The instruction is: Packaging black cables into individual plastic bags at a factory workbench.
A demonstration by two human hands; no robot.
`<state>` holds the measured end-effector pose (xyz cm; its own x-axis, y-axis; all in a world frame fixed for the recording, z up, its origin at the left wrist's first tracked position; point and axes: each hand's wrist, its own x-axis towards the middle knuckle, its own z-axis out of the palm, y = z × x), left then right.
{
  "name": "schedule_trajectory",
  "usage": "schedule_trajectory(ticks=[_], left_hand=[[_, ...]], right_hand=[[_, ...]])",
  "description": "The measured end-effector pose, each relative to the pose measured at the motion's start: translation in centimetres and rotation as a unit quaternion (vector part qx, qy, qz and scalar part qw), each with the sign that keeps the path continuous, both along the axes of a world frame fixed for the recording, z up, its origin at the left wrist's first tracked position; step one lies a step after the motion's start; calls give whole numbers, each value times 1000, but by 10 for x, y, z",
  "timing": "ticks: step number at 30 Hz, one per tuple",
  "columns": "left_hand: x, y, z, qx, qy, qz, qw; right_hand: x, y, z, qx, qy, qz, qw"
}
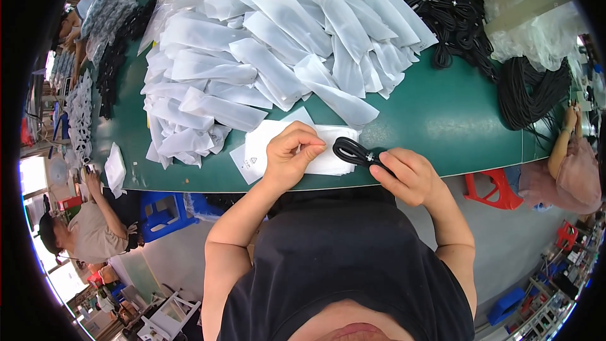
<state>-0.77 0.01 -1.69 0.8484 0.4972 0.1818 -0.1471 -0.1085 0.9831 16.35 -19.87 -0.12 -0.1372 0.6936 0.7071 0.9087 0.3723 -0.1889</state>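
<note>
My right hand [411, 175] grips a coiled black cable [351, 150], its loops bound in the middle by a tie and pointing left. Over a flat stack of frosted white plastic bags [334, 165] at the table's near edge, my left hand [294, 155] is closed, thumb and forefinger pinched together. Whatever is between those fingertips is too small to make out. The cable's looped end lies just right of the left fingertips, above the bags. One loose bag [245, 163] sticks out beneath the left wrist.
A large heap of filled frosted bags [271, 44] covers the far middle of the green table [435, 132]. Black cable bundles [442, 6] lie at the far right, beside a thick cable hank [533, 95]. Co-workers sit left [95, 230] and right [568, 173]. A red stool [493, 189] stands nearby.
</note>
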Motion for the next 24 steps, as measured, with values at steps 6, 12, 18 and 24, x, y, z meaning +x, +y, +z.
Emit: schedule_trajectory(ticks=[6, 12, 18, 24], left_hand=[[0, 4, 3, 59, 18, 61, 996], [8, 6, -3, 416, 196, 138, 877], [-5, 4, 10, 433, 70, 99, 893], [-10, -5, 4, 334, 93, 20, 938]], right_hand=[[4, 2, -1, 6, 4, -63, 998], [4, 1, -13, 6, 32, -116, 993], [1, 3, -11, 14, 42, -116, 992], [-4, 3, -7, 7, 58, -73, 996]])
